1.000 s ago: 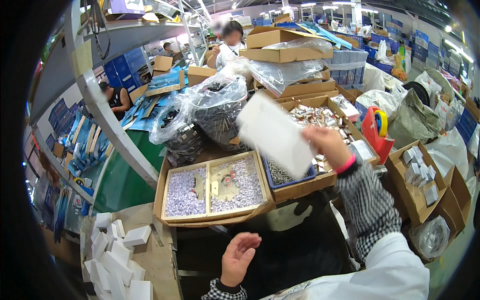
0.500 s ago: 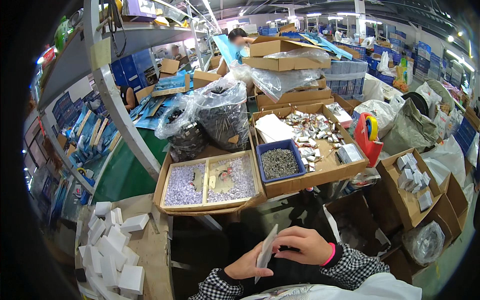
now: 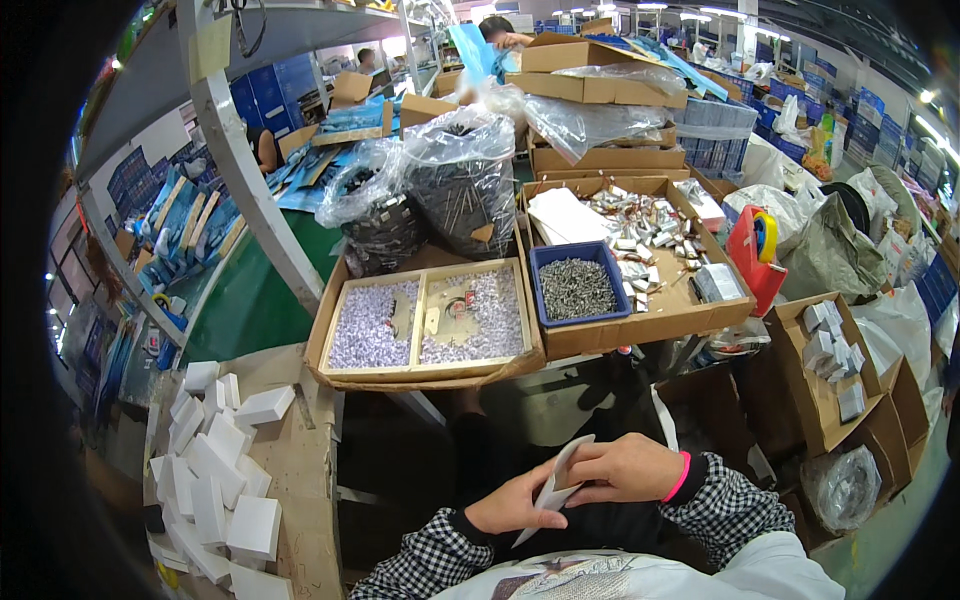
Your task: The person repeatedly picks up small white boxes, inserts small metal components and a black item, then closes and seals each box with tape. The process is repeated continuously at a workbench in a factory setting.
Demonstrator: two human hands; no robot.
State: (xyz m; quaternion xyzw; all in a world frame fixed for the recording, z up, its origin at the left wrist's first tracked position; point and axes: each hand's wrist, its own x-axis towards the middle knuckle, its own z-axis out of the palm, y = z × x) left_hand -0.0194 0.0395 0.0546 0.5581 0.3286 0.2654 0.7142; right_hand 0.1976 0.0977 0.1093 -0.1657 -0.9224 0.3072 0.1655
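Observation:
In front of my lap I hold a thin white folded card (image 3: 556, 492), maybe a flattened small carton. My left hand (image 3: 508, 506) grips it, thumb on the near side. The fingers of my right hand (image 3: 628, 468), with a pink band at the wrist, are closed at the card's right side, partly tucked behind its edge. On the board at my left lies a heap of white boxes (image 3: 252, 527). Ahead stand a wooden tray (image 3: 416, 352) of small clear pieces in two compartments and a blue bin (image 3: 578, 318) of small metal screws.
A cardboard tray (image 3: 700, 318) holds small wired parts and a red tape dispenser (image 3: 752, 262) stands at its right. Bags of black parts (image 3: 462, 190) sit behind the wooden tray. At right, an open carton (image 3: 800, 390) contains small white boxes. A metal post (image 3: 245, 165) rises at left.
The white card has tilted and its sides have spread apart at the top. My right hand has moved closer onto it. The whole view has shifted slightly.

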